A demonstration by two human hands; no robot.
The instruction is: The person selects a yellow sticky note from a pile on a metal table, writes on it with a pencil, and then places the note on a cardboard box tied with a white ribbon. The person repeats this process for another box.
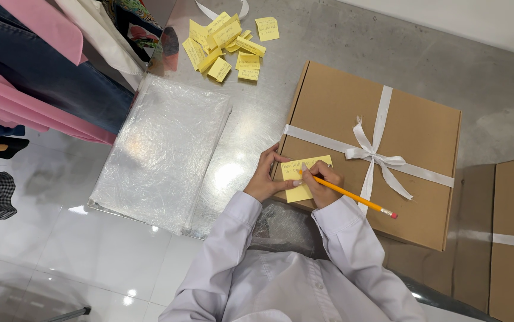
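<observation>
a person writes on a yellow sticky note (302, 176) stuck to a ribboned cardboard box (418, 143), seen from above.

the note sits on the box's near left corner, directly under both hands, its long side running left to right across the lid. the right hand (323, 182) is closed around a yellow pencil (352, 195), tip on the note's middle, the shaft slanting away to the right with the pink eraser end outermost. the left hand (267, 176) lies half curled beside it, fingertips pinning the note's left edge; the two hands nearly touch. a white ribbon (371, 152) crosses the lid in a bow. farther left lies a clear plastic sheet stack (161, 149) on the steel table (328, 36); beyond it, loose yellow notes (227, 45). hanging clothes (42, 83) fill the far left.
</observation>
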